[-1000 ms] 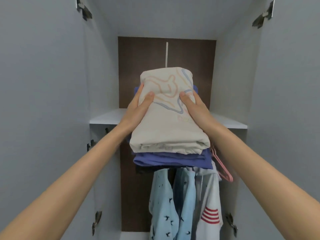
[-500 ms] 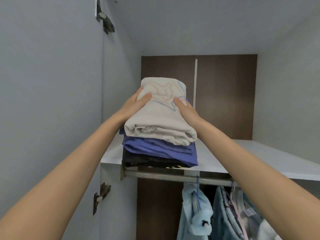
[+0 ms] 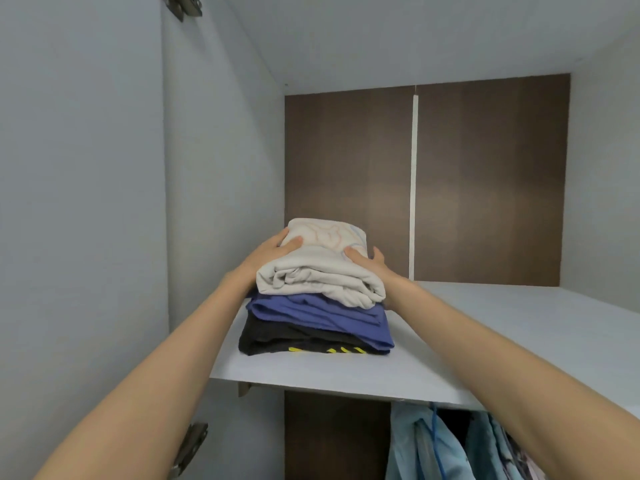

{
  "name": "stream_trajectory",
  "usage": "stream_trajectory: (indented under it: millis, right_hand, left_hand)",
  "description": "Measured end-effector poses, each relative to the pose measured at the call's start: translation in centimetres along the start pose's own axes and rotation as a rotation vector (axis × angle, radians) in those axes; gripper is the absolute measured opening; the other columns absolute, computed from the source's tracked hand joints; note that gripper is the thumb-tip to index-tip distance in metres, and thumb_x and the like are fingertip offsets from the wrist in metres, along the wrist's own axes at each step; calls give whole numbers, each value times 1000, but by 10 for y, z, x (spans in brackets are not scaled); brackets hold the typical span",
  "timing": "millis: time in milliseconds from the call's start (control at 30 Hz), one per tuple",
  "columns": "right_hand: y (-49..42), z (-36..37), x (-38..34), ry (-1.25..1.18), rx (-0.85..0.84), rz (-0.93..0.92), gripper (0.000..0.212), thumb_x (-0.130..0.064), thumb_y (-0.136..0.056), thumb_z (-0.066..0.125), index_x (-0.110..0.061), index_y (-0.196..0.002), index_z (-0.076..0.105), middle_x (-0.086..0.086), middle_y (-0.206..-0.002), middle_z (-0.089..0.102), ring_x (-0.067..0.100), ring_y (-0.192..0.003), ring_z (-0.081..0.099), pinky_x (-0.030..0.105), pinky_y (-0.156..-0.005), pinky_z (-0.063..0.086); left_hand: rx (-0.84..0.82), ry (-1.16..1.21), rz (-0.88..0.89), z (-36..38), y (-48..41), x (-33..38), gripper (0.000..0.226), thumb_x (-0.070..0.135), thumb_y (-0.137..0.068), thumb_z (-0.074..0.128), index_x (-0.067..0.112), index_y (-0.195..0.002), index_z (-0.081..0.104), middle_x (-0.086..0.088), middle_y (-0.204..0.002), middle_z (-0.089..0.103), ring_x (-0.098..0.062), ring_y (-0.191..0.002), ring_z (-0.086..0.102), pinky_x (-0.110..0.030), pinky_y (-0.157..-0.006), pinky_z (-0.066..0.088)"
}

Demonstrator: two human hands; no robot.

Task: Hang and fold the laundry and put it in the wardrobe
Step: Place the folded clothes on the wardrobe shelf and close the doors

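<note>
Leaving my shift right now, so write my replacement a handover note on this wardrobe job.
Left hand and right hand each grip a side of the folded cream printed top, thumbs on it.
Under it lie a folded blue garment and a folded black garment with yellow marks; the pile rests on the pale grey wardrobe shelf, at its left end.
Light-blue shirts hang below.
Done: pile shelved.
Left: release, withdraw; other laundry is out of view.
</note>
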State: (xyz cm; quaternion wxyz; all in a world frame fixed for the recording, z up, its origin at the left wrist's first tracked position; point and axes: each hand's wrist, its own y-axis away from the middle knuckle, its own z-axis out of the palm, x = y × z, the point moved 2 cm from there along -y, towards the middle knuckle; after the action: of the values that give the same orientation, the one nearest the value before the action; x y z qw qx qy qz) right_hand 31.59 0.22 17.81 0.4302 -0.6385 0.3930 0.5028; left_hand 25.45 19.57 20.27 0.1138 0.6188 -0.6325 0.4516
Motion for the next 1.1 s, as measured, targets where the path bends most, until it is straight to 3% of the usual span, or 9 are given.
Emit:
stream_trajectory:
  millis: [167,300,367,567,700,767,900,1033,1100]
  right_hand:
    - [2,-7,-8,217,-48,-89,83,-52,-92,52,-40,-152,-4,10,-159,14,35,-138,31,46,-112,31]
    - [30,-14,-32,403,-153,-419,46,-43,-97,47,-37,-141,40,1,-152,33,23,-135,38,43,-112,33]
    - [48,-16,-34,410,-243,-532,38,-44,-99,41,-38,-136,45,-6,-149,39,17,-135,36,37,-113,29]
    - [87,-29,-3,710,-390,-833,59,-45,-97,47,-37,-149,19,-13,-152,25,15,-138,21,33,-113,21]
    - [91,-45,23,844,-525,-865,103,-52,-85,65,-40,-147,-16,-33,-147,-16,0,-140,13,20,-112,24]
    - [88,-45,30,936,-489,-900,110,-55,-84,64,-39,-145,-27,-27,-149,-29,11,-136,29,21,-106,37]
    - [76,-31,34,974,-427,-1015,106,-44,-89,60,-26,-143,-28,2,-160,-18,24,-116,54,27,-96,47]
    - [54,-11,35,1065,-394,-1046,102,-44,-91,57,-8,-146,-22,15,-159,-15,38,-127,46,40,-107,40]
    - [40,-2,37,1006,-361,-974,106,-39,-90,62,-9,-148,-20,11,-158,-21,38,-144,18,40,-120,18]
  left_hand:
    - [259,-487,-9,-16,20,13,49,57,-95,36,31,-135,50,0,-135,57,-26,-121,53,-43,-98,45]
    - [372,-249,166,-25,54,55,34,51,-96,40,34,-110,66,11,-116,67,-14,-108,62,-31,-86,47]
    - [315,-230,247,-12,78,72,32,48,-97,41,36,-114,65,16,-114,67,-3,-107,60,-26,-78,45]
    - [356,-836,276,36,144,59,63,60,-91,36,37,-148,24,1,-150,29,-22,-137,26,-40,-111,25]
    - [272,-1042,322,46,166,39,95,65,-84,49,31,-148,-12,-7,-160,-8,-33,-146,-5,-47,-117,12]
    - [268,-1141,327,47,166,34,100,61,-83,55,27,-146,-15,-8,-159,-12,-36,-146,-9,-49,-117,12]
    - [293,-1092,320,46,156,29,98,49,-85,63,28,-147,-10,-6,-160,-2,-35,-146,-4,-50,-116,19]
    - [284,-1129,226,43,134,16,98,51,-89,56,29,-141,-23,-4,-160,-7,-33,-146,-6,-46,-116,22]
    - [248,-1203,187,39,120,8,98,51,-92,52,27,-140,-29,-4,-159,-13,-33,-146,-8,-43,-116,23]
